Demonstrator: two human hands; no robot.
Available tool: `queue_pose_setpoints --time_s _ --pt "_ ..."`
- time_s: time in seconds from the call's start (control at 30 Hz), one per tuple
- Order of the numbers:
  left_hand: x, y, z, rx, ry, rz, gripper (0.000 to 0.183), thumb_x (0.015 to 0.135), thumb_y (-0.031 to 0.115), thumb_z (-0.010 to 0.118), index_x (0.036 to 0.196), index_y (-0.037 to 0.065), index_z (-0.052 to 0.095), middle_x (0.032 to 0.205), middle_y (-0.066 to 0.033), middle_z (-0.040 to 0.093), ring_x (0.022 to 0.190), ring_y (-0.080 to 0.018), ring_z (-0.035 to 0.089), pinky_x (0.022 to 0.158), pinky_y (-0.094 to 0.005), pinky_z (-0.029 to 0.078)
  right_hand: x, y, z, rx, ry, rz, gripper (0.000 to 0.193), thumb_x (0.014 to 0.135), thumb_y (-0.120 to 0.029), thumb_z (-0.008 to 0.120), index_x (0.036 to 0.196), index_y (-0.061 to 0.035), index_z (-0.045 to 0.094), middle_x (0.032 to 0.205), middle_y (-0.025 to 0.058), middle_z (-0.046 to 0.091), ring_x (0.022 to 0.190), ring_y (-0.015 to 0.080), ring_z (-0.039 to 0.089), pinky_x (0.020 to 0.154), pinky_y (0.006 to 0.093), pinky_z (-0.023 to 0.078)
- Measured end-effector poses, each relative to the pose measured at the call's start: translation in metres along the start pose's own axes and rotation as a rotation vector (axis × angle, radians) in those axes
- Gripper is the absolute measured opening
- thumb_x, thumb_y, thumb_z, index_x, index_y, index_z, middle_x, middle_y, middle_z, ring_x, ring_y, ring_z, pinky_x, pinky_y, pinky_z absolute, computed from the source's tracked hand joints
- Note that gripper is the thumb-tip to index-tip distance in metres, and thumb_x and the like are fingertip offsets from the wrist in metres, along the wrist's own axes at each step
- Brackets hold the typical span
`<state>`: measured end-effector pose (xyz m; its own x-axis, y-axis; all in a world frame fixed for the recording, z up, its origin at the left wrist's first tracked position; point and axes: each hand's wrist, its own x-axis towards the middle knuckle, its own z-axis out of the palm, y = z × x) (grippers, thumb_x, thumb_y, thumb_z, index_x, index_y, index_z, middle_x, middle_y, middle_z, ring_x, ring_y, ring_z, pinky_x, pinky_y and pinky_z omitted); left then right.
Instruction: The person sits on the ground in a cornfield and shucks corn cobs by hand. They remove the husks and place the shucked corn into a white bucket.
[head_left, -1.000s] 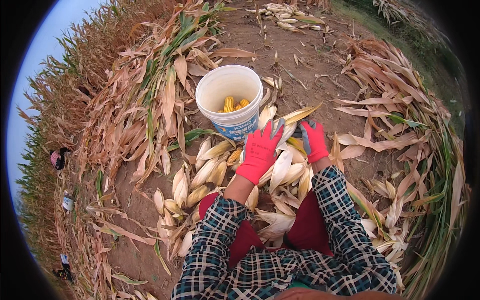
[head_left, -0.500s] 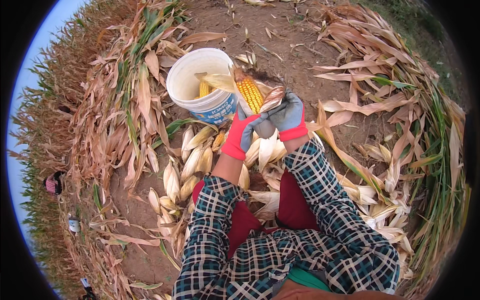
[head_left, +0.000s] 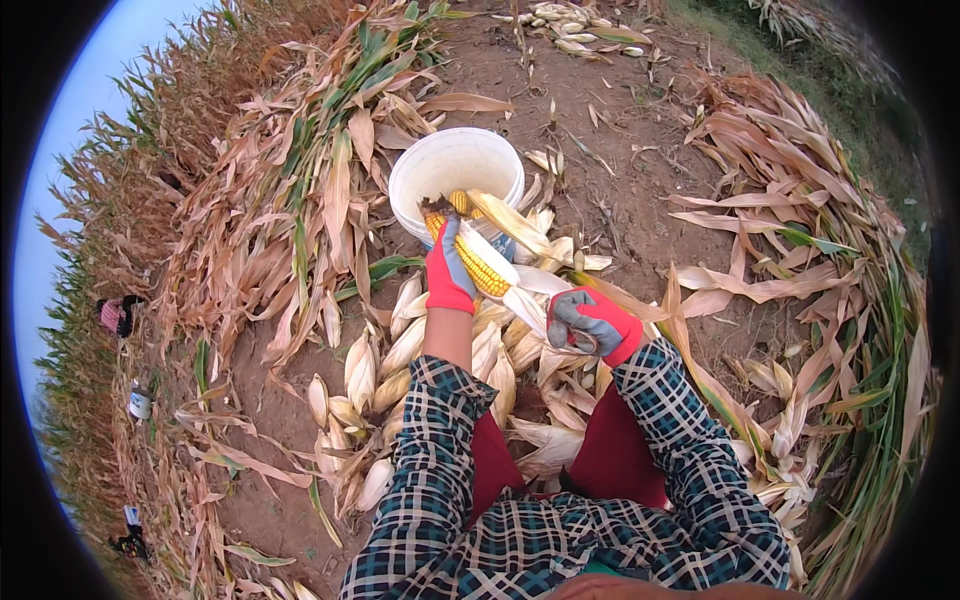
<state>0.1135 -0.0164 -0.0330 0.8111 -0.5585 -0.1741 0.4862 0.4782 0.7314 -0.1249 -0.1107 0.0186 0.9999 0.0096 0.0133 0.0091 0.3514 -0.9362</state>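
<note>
My left hand (head_left: 450, 268), in a grey and red glove, is closed round a yellow ear of corn (head_left: 484, 270), tilted with its dark silk end up at the bucket's near rim. Pale husk (head_left: 524, 306) is peeled down from the kernels toward my right hand (head_left: 592, 322). That gloved hand is curled shut on the husk at the ear's lower end. Just beyond the ear stands a white bucket (head_left: 412, 172) with a blue label, mostly hidden below. Inside it shows another yellow cob (head_left: 460, 200).
Unpeeled ears (head_left: 362, 368) lie heaped before my knees. Dry stalks (head_left: 330, 190) are piled at left, with more stalks (head_left: 770, 150) at right. A farther pile of ears (head_left: 575, 25) lies on the soil. Another person (head_left: 120, 315) is at far left, near a small white bucket (head_left: 140, 404).
Both hands have come down and apart. The right hand has pulled the husk down and away, baring more of the ear in the left hand. The view has shifted.
</note>
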Motion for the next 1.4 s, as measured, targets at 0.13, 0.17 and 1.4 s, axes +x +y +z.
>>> queue_pose_setpoints --time_s 0.13,0.17,1.4 --pt "0.009 0.005 -0.014 0.081 0.08 0.122 0.037 0.085 0.032 0.067 0.109 0.005 0.058 0.091 -0.0079 0.063 0.081 -0.0198 0.062 0.074 -0.0329 0.052 -0.002 0.0 -0.009 -0.214 -0.145 0.052 0.032 0.092 -0.03 0.06 0.082 -0.0011 0.067 0.074 0.003 0.065 0.058 0.0056 0.053 0.052 0.0199 0.041" --pt "0.005 -0.003 -0.008 0.108 0.136 0.177 0.041 0.083 0.025 0.069 0.114 0.002 0.056 0.098 -0.0076 0.062 0.085 -0.0187 0.061 0.076 -0.0322 0.05 0.002 0.017 -0.02 -0.236 -0.187 0.018 0.029 0.091 -0.029 0.06 0.084 -0.0009 0.068 0.075 0.0033 0.066 0.058 0.0062 0.055 0.053 0.0201 0.043" --pt "-0.029 0.012 0.007 -0.552 -0.01 0.052 0.021 0.094 0.021 0.047 0.091 0.003 0.057 0.078 -0.0052 0.058 0.072 -0.0198 0.057 0.078 -0.0392 0.052 0.048 0.066 -0.001 -0.229 0.135 -0.033 0.086 0.078 -0.019 0.076 0.147 -0.0052 0.026 0.144 0.0087 0.041 0.131 0.0174 0.039 0.109 0.0315 0.032"
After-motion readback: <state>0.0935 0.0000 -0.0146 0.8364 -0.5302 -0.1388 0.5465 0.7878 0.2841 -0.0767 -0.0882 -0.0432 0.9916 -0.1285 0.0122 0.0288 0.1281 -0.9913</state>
